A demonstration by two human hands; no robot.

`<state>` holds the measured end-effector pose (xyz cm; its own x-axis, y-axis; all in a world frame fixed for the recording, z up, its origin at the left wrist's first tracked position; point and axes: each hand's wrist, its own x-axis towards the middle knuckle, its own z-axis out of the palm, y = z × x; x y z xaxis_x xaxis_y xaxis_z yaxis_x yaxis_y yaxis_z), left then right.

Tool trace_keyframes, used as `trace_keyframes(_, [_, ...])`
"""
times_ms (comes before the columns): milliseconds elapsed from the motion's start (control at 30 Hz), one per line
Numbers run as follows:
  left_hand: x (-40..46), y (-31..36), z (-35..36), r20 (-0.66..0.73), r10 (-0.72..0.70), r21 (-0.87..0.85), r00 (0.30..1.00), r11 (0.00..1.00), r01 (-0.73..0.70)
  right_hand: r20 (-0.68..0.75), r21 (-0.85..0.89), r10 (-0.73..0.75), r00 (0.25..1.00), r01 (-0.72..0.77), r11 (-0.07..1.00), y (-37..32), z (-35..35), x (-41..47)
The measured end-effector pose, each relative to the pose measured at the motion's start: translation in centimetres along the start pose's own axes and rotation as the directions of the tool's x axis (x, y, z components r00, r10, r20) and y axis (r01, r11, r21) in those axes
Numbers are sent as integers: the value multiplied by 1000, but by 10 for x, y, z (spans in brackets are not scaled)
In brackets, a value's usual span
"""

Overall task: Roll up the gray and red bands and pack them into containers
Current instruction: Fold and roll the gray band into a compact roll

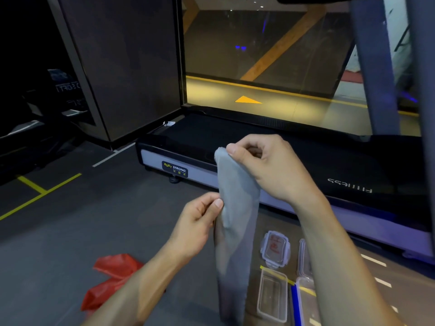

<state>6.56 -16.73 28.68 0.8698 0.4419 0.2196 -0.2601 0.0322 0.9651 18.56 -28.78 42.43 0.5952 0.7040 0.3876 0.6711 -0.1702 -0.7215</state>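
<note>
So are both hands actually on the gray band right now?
Touching. The head view shows the right hand pinching the top end of the gray band, and the left hand pinching its edge lower down.

The open container (273, 296) lies on the floor (70, 231) just before its lid (275, 249).

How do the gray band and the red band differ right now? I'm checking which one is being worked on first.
The gray band hangs stretched out long in the air, while the red band lies crumpled on the floor. The gray band is pinched by the right hand at its top and the left hand lower down; no hand touches the red band. Neither is rolled up or in a container yet.
</note>
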Motion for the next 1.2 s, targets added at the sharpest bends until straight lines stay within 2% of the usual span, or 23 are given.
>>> trace_keyframes(167, [-6, 0, 4, 21, 34, 38, 999, 999, -35, -91, -42, 36, 995, -40, 998, 8, 3, 3])
trace_keyframes(300, [-4, 0, 0, 41, 31, 78, 999, 996, -34, -85, -50, 37, 996, -42, 998, 10, 2, 2])
trace_keyframes(400, [-4, 4, -2, -35, 50, 141, 998, 989, -45, -63, -54, 15, 998, -18, 998, 5, 3, 1])
trace_keyframes(533, [-9, 5, -4, -237, 195, 397, 952, 914, -88, -61, -68, 9, 998, -13, 998, 0, 5, 1])
trace_keyframes(600, [-9, 8, -5, -246, 221, 424, 944, 900, -100, -54, -81, 13, 998, -17, 997, 0, 7, 1])
trace_keyframes(800, [-9, 7, -5, -223, 163, 383, 961, 921, -67, -60, -77, 22, 998, -27, 997, 4, 7, 2])
trace_keyframes(933, [-4, 11, -11, -91, 112, 213, 989, 973, -91, -15, -17, -6, 1000, 6, 1000, 3, 5, 1])
trace_keyframes(1033, [0, 14, -14, -75, 75, 119, 994, 991, -66, 21, -19, -25, 999, 25, 999, 4, 0, 2])
trace_keyframes(1100, [1, 17, -17, -84, 45, 56, 995, 998, -40, 49, -48, 6, 999, -3, 999, 8, 0, 3])
trace_keyframes(1200, [2, 20, -21, -45, 1, 81, 999, 997, 3, 75, -7, 97, 992, -97, 995, 13, 6, 4])
